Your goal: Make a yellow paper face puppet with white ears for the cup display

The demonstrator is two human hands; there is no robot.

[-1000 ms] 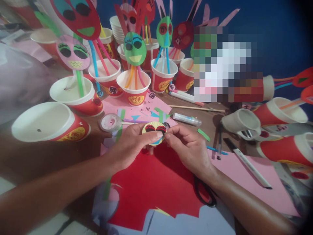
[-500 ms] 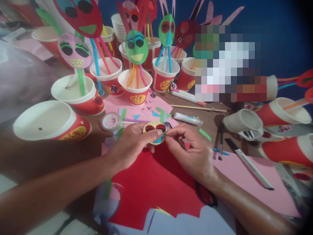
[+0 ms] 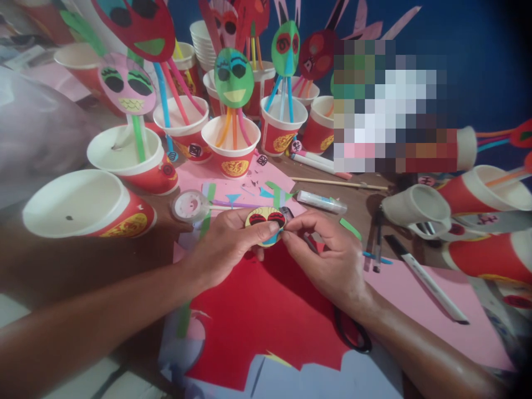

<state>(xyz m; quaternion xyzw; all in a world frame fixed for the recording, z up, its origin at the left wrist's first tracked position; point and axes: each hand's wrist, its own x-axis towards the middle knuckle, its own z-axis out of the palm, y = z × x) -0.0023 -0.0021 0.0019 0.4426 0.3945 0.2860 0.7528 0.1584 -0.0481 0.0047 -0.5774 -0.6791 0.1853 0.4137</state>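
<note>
A small round yellow paper face [image 3: 258,217] with red and black eyes and a blue piece low on it is held over a red paper sheet [image 3: 266,310]. My left hand [image 3: 233,235] grips it from the left, thumb across its front and fingers behind. At the face's right edge, the thumb and index finger of my right hand [image 3: 324,244] are pinched together; whatever they may hold is too small to make out. Under my right wrist, the black loop of a scissors handle [image 3: 361,338] shows, partly hidden.
Red and white paper cups [image 3: 230,149] with paper faces on coloured stems stand across the back. A tape roll [image 3: 189,205] lies left of my hands, a glue tube [image 3: 321,202] behind them. On the right are a white mug [image 3: 415,208] and a marker [image 3: 428,280] on pink paper.
The whole view has shifted very slightly. My hands and the yellow face hold almost the same pose, with the right fingertips still at its edge.
</note>
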